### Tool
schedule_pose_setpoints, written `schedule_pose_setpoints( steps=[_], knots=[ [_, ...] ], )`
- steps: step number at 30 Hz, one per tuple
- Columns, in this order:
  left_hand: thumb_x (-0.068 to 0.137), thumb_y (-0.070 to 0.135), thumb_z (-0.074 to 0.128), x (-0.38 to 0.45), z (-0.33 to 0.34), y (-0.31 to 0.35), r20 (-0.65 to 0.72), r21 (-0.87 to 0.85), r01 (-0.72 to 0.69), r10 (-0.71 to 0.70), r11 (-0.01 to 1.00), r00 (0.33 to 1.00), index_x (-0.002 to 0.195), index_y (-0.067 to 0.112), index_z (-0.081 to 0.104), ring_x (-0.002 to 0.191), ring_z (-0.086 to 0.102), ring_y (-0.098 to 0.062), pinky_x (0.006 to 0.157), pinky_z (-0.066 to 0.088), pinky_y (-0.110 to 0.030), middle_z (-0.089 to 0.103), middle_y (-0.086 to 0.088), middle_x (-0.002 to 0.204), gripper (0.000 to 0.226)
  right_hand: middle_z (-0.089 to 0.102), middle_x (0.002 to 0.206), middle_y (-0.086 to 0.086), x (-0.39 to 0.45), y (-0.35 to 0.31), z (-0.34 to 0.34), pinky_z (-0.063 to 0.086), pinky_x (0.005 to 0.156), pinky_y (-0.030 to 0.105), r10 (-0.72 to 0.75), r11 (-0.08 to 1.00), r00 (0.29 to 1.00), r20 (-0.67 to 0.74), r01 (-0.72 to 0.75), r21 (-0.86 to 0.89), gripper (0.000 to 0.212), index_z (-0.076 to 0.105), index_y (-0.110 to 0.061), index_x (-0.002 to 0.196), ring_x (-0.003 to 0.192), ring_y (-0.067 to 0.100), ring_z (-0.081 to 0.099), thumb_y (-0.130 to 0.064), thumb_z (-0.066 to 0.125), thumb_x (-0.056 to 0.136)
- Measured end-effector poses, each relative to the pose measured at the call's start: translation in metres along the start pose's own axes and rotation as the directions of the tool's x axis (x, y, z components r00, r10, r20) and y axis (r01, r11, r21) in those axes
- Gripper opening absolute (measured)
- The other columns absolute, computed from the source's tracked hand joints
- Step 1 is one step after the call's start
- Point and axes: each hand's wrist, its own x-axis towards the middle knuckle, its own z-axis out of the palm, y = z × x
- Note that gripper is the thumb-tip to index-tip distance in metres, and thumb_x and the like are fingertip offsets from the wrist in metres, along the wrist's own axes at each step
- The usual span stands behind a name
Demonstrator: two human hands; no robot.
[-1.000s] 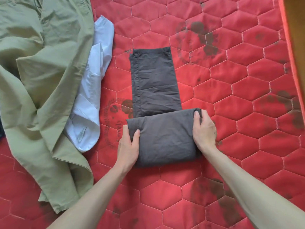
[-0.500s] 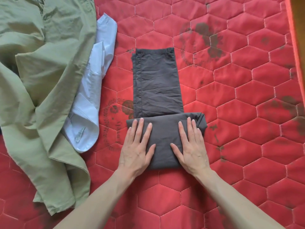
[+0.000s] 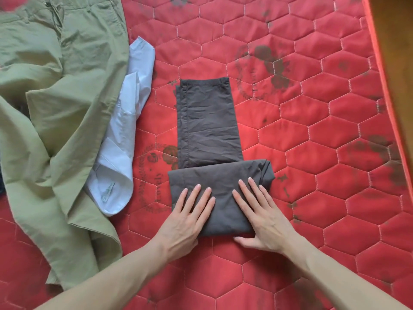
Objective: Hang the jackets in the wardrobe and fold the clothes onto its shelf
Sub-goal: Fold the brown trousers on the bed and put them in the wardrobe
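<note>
Dark brown trousers (image 3: 207,121) lie on the red quilted mattress (image 3: 312,130), legs together and pointing away from me. Their near part is folded over into a thick wide band. My left hand (image 3: 185,220) lies flat on the left half of that band, fingers spread. My right hand (image 3: 261,215) lies flat on the right half, thumb at the band's near edge. Neither hand grips the cloth. An olive green garment (image 3: 55,108) lies crumpled at the left, with a white shirt (image 3: 120,153) partly under its edge.
The mattress's orange piped edge (image 3: 380,70) runs down the right side, with brown wood (image 3: 397,30) beyond it. Dark printed flower marks dot the quilt. A sliver of dark cloth (image 3: 1,184) shows at the far left edge.
My hands left the band's two sides, where they gripped it, and now lie flat on top of it. They have since slid slightly toward me.
</note>
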Motion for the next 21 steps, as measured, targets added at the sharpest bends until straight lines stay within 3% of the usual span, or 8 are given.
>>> schedule_pose_setpoints(
  steps=[4, 6, 10, 11, 13, 16, 18, 21],
  knots=[
    [0.070, 0.012, 0.044, 0.009, -0.009, 0.023, 0.047, -0.046, 0.122, -0.119, 0.992, 0.992, 0.157, -0.001, 0.037, 0.153, 0.021, -0.054, 0.117, 0.032, -0.068, 0.024, -0.028, 0.167, 0.088, 0.004, 0.173, 0.019, -0.003, 0.005, -0.006, 0.023, 0.126, 0.054, -0.059, 0.998, 0.996, 0.068, 0.061, -0.027, 0.113, 0.023, -0.017, 0.166, 0.159, 0.043, 0.002, -0.058, 0.069, 0.071],
    [0.064, 0.012, 0.047, 0.009, -0.020, 0.026, 0.086, -0.131, 0.145, -0.134, 0.981, 0.987, 0.153, 0.000, 0.045, 0.150, 0.033, -0.051, 0.115, 0.039, -0.065, 0.036, -0.025, 0.163, 0.089, 0.008, 0.173, 0.018, -0.003, 0.005, -0.009, 0.023, 0.127, 0.052, -0.053, 0.998, 0.995, 0.086, 0.056, -0.030, 0.108, 0.028, -0.018, 0.164, 0.159, 0.042, 0.006, -0.048, 0.071, 0.069],
    [0.070, 0.017, 0.050, -0.003, -0.052, 0.016, 0.133, -0.436, 0.152, -0.104, 0.887, 0.986, 0.153, 0.009, 0.042, 0.151, 0.038, -0.036, 0.121, 0.037, -0.050, 0.043, -0.014, 0.162, 0.084, 0.043, 0.163, 0.007, -0.015, 0.011, -0.015, 0.021, 0.127, 0.049, -0.080, 0.996, 0.996, -0.024, 0.081, 0.039, 0.082, 0.054, -0.018, 0.148, 0.152, 0.029, 0.039, -0.018, 0.069, 0.068],
    [0.076, 0.018, 0.048, -0.008, -0.063, 0.010, 0.186, -0.550, 0.176, -0.086, 0.817, 0.979, 0.152, 0.014, 0.041, 0.149, 0.041, -0.031, 0.122, 0.035, -0.042, 0.047, -0.010, 0.158, 0.077, 0.054, 0.154, 0.002, -0.018, 0.013, -0.019, 0.022, 0.126, 0.047, -0.086, 0.992, 0.994, -0.073, 0.093, 0.089, 0.073, 0.061, -0.017, 0.141, 0.145, 0.023, 0.049, -0.014, 0.072, 0.069],
    [0.077, 0.021, 0.049, -0.015, -0.087, -0.004, 0.207, -0.715, 0.216, -0.093, 0.665, 0.974, 0.134, 0.026, 0.050, 0.121, 0.061, -0.020, 0.101, 0.045, -0.030, 0.067, 0.002, 0.129, 0.057, 0.070, 0.132, -0.005, -0.022, 0.015, -0.030, 0.028, 0.124, 0.046, -0.068, 0.973, 0.980, -0.187, 0.107, 0.207, 0.045, 0.070, -0.016, 0.126, 0.126, 0.012, 0.064, -0.017, 0.069, 0.082],
    [0.074, 0.018, 0.062, -0.022, -0.109, -0.027, 0.199, -0.849, 0.263, -0.184, 0.459, 0.963, 0.109, 0.028, 0.062, 0.077, 0.063, -0.001, 0.071, 0.047, -0.019, 0.072, 0.015, 0.089, 0.036, 0.074, 0.107, -0.018, -0.027, 0.010, -0.050, 0.037, 0.117, 0.041, 0.142, 0.886, 0.961, -0.237, -0.016, 0.464, 0.022, 0.074, -0.024, 0.110, 0.100, 0.002, 0.070, -0.036, 0.069, 0.092],
    [0.079, 0.011, 0.074, -0.026, -0.111, -0.042, 0.227, -0.907, 0.306, -0.279, 0.288, 0.933, 0.097, 0.026, 0.068, 0.065, 0.060, 0.000, 0.062, 0.049, -0.021, 0.072, 0.013, 0.077, 0.024, 0.074, 0.098, -0.020, -0.027, 0.001, -0.067, 0.047, 0.102, 0.028, 0.363, 0.717, 0.920, -0.151, -0.172, 0.675, 0.024, 0.073, -0.030, 0.104, 0.094, 0.001, 0.068, -0.049, 0.075, 0.089],
    [0.084, 0.015, 0.087, -0.026, -0.101, -0.054, 0.239, -0.957, 0.286, -0.442, 0.042, 0.865, 0.091, 0.017, 0.075, 0.071, 0.063, -0.003, 0.065, 0.051, -0.022, 0.073, 0.006, 0.077, 0.014, 0.075, 0.087, -0.011, -0.013, -0.012, -0.084, 0.053, 0.076, 0.023, 0.546, 0.427, 0.837, -0.038, -0.239, 0.872, 0.019, 0.073, -0.034, 0.097, 0.080, 0.003, 0.067, -0.035, 0.084, 0.081]
  ],
)
